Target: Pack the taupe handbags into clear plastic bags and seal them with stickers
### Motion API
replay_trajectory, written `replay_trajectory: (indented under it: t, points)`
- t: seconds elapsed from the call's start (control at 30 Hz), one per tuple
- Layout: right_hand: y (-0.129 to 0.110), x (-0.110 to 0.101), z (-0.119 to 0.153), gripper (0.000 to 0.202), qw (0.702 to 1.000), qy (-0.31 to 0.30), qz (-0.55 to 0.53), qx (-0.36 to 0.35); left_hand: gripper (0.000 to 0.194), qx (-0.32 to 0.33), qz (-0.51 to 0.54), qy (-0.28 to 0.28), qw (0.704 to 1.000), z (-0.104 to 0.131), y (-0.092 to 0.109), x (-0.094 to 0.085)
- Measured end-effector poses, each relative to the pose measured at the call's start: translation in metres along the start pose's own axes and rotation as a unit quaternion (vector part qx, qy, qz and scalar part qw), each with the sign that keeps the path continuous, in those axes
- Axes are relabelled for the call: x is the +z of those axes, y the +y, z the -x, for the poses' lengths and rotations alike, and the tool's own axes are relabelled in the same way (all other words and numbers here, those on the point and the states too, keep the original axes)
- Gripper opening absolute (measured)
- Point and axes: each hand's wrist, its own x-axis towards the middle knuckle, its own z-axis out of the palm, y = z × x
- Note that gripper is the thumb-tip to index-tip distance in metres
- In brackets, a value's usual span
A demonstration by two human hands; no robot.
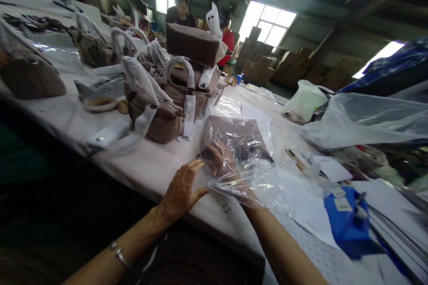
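A taupe bag (234,130) lies inside a clear plastic bag (257,182) on the white-covered table (147,167). My right hand (222,160) reaches inside the plastic and rests against the near left part of the taupe bag; whether its fingers grip anything is unclear through the film. Just left of the plastic's edge, my left hand (182,189) is open, thumb apart from the fingers, with nothing in it.
Brown handbags (154,118) with wrapped handles stand at the left and behind. A blue tape dispenser (349,222), papers (334,169) and a brush (296,159) lie at the right. People (180,13) are across the table.
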Motion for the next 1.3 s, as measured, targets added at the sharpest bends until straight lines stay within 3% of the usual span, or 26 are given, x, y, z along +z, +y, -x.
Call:
replay_trajectory:
  t: [0.17, 0.27, 0.3, 0.4, 0.63, 0.77, 0.87, 0.97, 1.07, 1.1, 1.17, 1.23, 1.3]
  points:
    - [-0.012, -0.024, 0.079, 0.029, 0.996, -0.076, -0.048, -0.007, 0.032, -0.049, 0.055, -0.048, 0.996, 0.000, -0.011, 0.021]
    - [-0.019, -0.023, 0.106, 0.049, 0.997, -0.071, -0.023, 0.026, 0.039, -0.034, 0.046, -0.046, 0.997, -0.007, -0.002, 0.022]
    - [-0.021, -0.019, 0.108, 0.048, 0.997, -0.060, -0.006, 0.044, 0.044, -0.021, 0.047, -0.059, 0.997, -0.012, 0.001, 0.021]
    - [-0.025, -0.007, 0.101, 0.016, 0.996, -0.025, 0.029, 0.083, 0.051, -0.005, 0.076, -0.125, 0.989, -0.030, 0.008, 0.022]
    - [-0.033, -0.002, 0.071, 0.018, 0.994, 0.049, 0.027, 0.097, 0.054, 0.000, 0.105, -0.301, 0.948, -0.085, -0.012, 0.038]
    - [-0.023, -0.010, 0.080, 0.008, 0.994, 0.057, 0.029, 0.091, 0.047, -0.008, 0.080, -0.327, 0.942, -0.094, -0.030, 0.043]
    - [-0.012, -0.014, 0.103, 0.016, 0.997, 0.043, 0.043, 0.054, 0.038, -0.019, 0.058, -0.316, 0.947, -0.091, -0.034, 0.039]
    - [-0.002, -0.012, 0.123, 0.009, 0.995, 0.054, 0.066, 0.052, 0.042, -0.018, 0.023, -0.259, 0.965, -0.078, -0.018, 0.030]
    - [0.004, -0.004, 0.129, 0.017, 0.993, 0.072, 0.075, 0.046, 0.025, 0.082, -0.046, -0.174, 0.980, -0.056, 0.013, 0.024]
    - [0.004, -0.002, 0.128, 0.017, 0.993, 0.078, 0.074, 0.040, 0.017, 0.128, -0.064, -0.178, 0.974, -0.049, 0.023, 0.024]
    - [0.003, 0.003, 0.124, 0.017, 0.993, 0.089, 0.068, 0.032, 0.020, 0.173, -0.086, -0.246, 0.950, -0.039, 0.039, 0.027]
    - [0.001, 0.004, 0.121, 0.016, 0.993, 0.096, 0.060, 0.026, 0.022, 0.139, -0.108, -0.318, 0.932, -0.037, 0.045, 0.035]
    - [0.001, 0.000, 0.122, 0.014, 0.994, 0.093, 0.053, 0.020, 0.024, 0.083, -0.131, -0.349, 0.924, -0.042, 0.044, 0.044]
